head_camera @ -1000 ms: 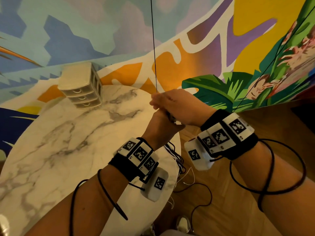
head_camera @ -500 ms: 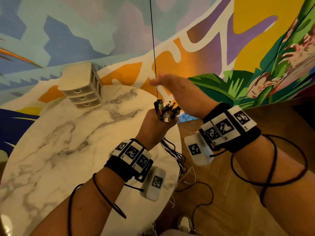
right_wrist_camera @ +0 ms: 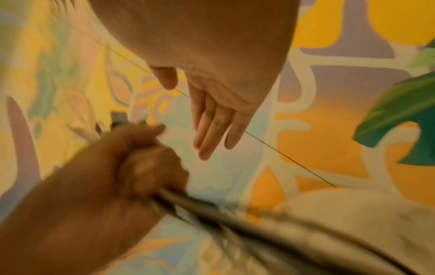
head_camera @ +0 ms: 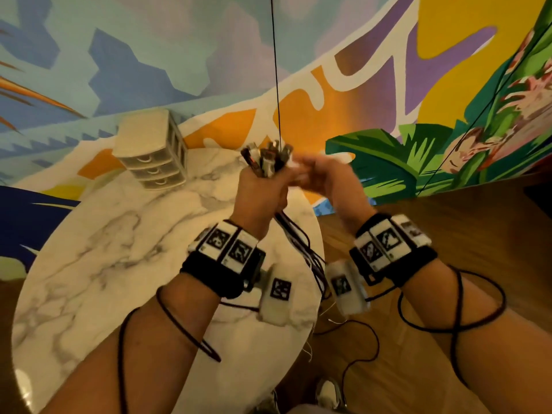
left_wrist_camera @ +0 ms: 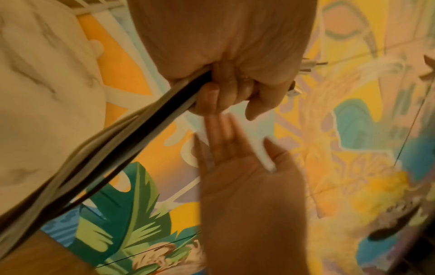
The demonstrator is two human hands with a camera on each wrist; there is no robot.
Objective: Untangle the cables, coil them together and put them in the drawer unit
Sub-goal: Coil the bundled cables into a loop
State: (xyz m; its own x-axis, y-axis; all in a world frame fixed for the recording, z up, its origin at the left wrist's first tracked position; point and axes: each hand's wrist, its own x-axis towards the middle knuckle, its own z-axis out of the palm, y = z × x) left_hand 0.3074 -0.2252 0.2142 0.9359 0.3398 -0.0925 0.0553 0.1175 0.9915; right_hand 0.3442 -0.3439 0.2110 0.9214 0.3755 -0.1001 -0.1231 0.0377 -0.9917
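cables [head_camera: 301,246]: bunched, loose lengths drop past table [head_camera: 89,264] edge toward floor
left hand [head_camera: 263,189]: fisted round cables, plugs [head_camera: 265,158] stick out top
right hand [head_camera: 325,177]: flat, fingers straight, holds nothing, just beside left
handling: light, floppy, likely re-tangles; grab just below plugs
drawer unit [head_camera: 152,153]: far table edge, drawers closed

The drawer unit [head_camera: 153,158] stood at the far edge of the table [head_camera: 89,264], against the wall [head_camera: 179,55], left of both hands.
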